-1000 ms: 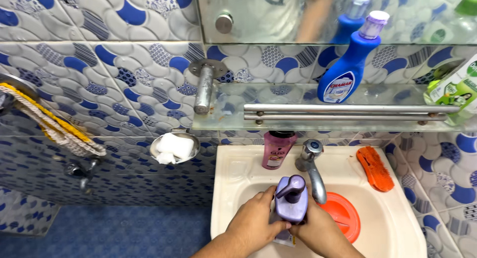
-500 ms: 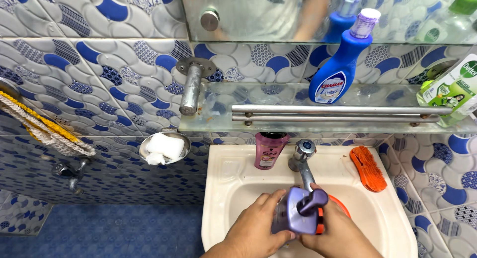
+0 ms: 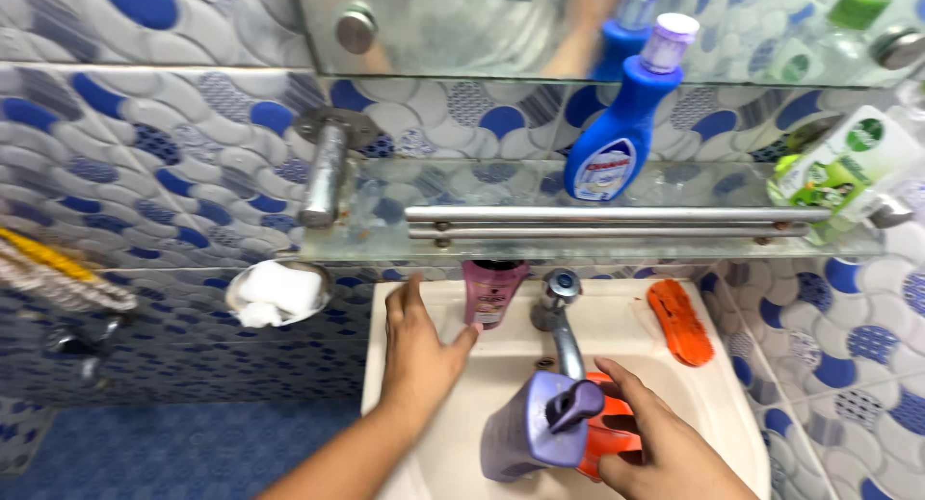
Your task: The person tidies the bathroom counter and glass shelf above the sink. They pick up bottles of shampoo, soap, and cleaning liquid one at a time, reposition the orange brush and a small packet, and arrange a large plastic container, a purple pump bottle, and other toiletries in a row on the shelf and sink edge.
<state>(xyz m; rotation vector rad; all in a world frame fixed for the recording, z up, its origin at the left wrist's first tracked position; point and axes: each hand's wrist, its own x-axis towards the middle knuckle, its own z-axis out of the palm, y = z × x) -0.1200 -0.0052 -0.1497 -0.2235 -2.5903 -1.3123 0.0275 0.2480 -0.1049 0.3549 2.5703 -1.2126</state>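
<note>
My right hand (image 3: 665, 442) grips a purple pump bottle (image 3: 535, 428) tilted over the white sink basin (image 3: 732, 413), just below the metal tap (image 3: 561, 317). An orange round object (image 3: 612, 433) sits in the basin behind the bottle. My left hand (image 3: 419, 351) is off the bottle, fingers spread, and lies on the sink's back rim with its fingertips beside a pink tube (image 3: 491, 290) that stands against the wall.
An orange brush (image 3: 679, 322) lies on the sink's right rim. A glass shelf with a metal rail (image 3: 617, 221) carries a blue bottle (image 3: 617, 124) and a green-and-white bottle (image 3: 838, 168). A soap dish with white soap (image 3: 279, 293) hangs left; a mirror is above.
My left hand has let go of the purple bottle and moved up and left to the pink tube. The bottle, now in my right hand alone, has tipped further over.
</note>
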